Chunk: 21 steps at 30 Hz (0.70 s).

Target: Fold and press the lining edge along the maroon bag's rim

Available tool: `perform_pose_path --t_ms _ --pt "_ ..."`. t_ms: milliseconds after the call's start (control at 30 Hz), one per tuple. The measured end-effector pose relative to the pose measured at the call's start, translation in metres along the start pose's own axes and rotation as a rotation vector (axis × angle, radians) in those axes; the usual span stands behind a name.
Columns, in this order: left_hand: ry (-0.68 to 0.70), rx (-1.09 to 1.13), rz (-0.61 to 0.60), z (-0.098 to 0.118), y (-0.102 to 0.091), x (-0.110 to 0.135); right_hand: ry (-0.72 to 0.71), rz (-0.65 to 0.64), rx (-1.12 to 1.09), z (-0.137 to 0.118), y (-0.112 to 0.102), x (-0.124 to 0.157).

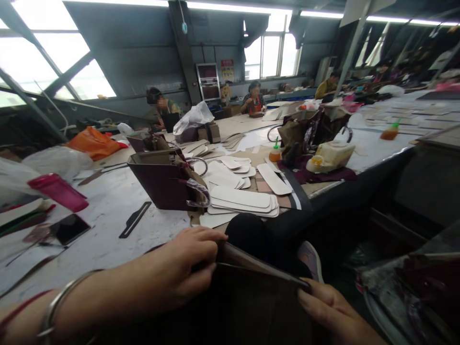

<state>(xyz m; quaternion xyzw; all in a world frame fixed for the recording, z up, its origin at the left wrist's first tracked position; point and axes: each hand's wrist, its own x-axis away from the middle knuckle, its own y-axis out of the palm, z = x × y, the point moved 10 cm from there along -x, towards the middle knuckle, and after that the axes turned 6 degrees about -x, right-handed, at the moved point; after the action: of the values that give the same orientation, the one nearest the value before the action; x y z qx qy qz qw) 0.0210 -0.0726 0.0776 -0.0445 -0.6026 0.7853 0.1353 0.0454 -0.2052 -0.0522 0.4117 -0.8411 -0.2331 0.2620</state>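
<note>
While holding a dark bag [258, 299] at the bottom centre of the frame, has both hands fastened on its upper edge: the left hand [190, 261] curled at the left end, the right hand [332, 304] pinching the other end, thumb on the near face. Too deep in shadow to make out the bag's lower part. Wears a silver bracelet [59, 302] and a red cord [25, 306] at the lower left.

Just beyond, near the frame's centre, a black-clad knee [247, 235] and, lower right of it, a pale shoe [311, 258]. Past these, on a white-covered table [108, 244], stacked white panels [240, 199] and, just left of them, an upright burgundy bag [154, 179] with a plastic-wrapped handle [199, 191]. Left of centre, a slim black strip [134, 220], lying flat. Toward the left edge, a phone [70, 229], a bright pink container [59, 191] and, higher up, an orange bag [91, 143]. Right of centre, a cream jug [332, 155] on dark red cloth [341, 175], near a green-tipped orange bottle [275, 151].

At upper centre, on the back wall, a red-and-yellow poster [227, 70] with lettering too small to read, just beside a framed board [208, 81]. Lower right of the poster, a seated person [255, 100]; farther left, a second person [163, 110].
</note>
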Motion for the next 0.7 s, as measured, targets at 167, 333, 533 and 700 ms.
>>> perform_pose_path --t_ms 167,333,533,700 --pt "0.129 -0.278 0.046 0.001 0.036 -0.035 -0.044 0.082 -0.088 0.008 -0.041 -0.01" --pt "0.039 -0.017 -0.127 -0.019 0.058 -0.056 -0.04 0.156 -0.084 0.015 -0.064 -0.014" --pt "-0.098 0.214 -0.331 -0.032 0.074 -0.068 -0.022 0.16 0.115 0.005 -0.071 -0.024" --pt "-0.163 0.261 -0.392 -0.033 0.081 -0.066 -0.023 0.041 0.421 -0.025 -0.047 -0.035"
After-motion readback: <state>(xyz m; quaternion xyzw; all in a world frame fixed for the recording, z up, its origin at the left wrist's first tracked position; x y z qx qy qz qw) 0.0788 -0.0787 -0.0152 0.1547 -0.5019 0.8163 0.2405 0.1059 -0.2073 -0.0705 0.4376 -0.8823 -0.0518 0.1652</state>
